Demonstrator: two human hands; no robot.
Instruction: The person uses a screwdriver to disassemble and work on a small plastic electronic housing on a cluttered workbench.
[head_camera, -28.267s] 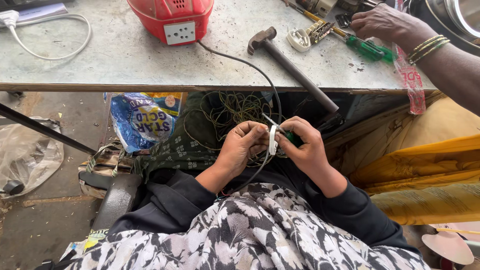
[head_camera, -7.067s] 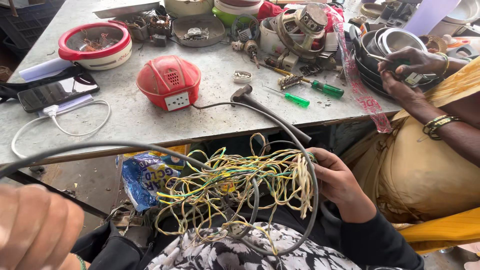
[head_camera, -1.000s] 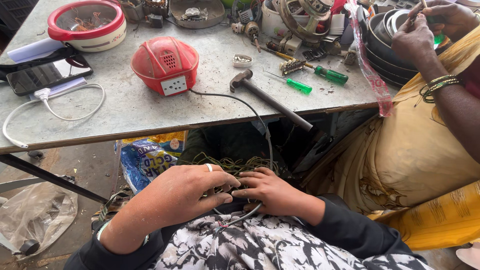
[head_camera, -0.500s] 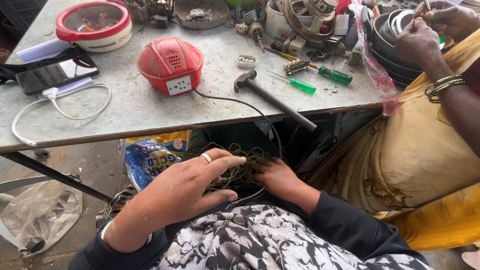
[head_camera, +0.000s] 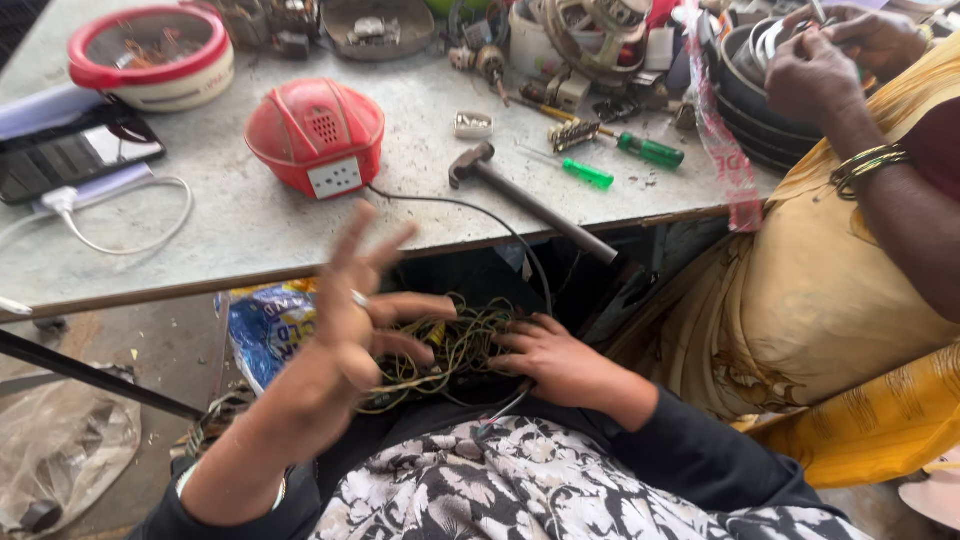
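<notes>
Resting on the yellow-green wire tangle in the lap, right hand w/ fingers loosely spread; left hand nearby, raised just left, fingers splayed, empty.

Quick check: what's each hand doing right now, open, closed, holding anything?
Left hand: open, fingers spread, lifted above the tangled wires, holding nothing.
Right hand: fingers resting on the wire tangle in the lap; a firm grip cannot be told.

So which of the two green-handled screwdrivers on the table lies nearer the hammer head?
The smaller, bright-green screwdriver: it lies just right of the hammer. The darker-green one sits farther right, toward the stacked bowls.
</notes>
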